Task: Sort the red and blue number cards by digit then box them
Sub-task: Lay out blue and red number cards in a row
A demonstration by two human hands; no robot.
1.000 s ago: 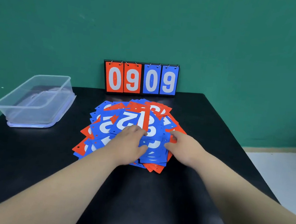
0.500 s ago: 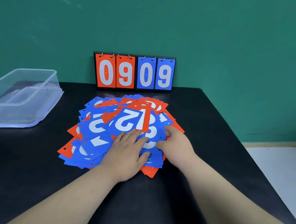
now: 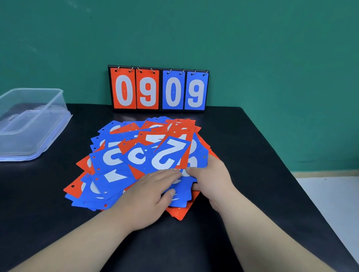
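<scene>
A loose pile of red and blue number cards (image 3: pixel 112 173) lies spread on the black table (image 3: pixel 259 166). A blue card with a white 2 (image 3: pixel 170 154) sits tilted on top, partly over a red card. My left hand (image 3: pixel 147 196) rests flat, palm down, on the near part of the pile, fingers pointing toward the blue 2. My right hand (image 3: pixel 214 179) is at the pile's right edge, thumb on top and fingers curled under several blue cards. The clear plastic box (image 3: pixel 51 104) stands open at the far left.
A flip scoreboard (image 3: pixel 157 89) showing red 0 9 and blue 0 9 stands against the green wall behind the pile. The box sits on its lid (image 3: pixel 16 158). The table's right edge drops to a pale floor (image 3: pixel 343 208).
The top cards have shifted: the blue 2 slid to the right and now covers the red 1. Both hands drew together at the pile's near right side, and the right thumb closed onto the cards.
</scene>
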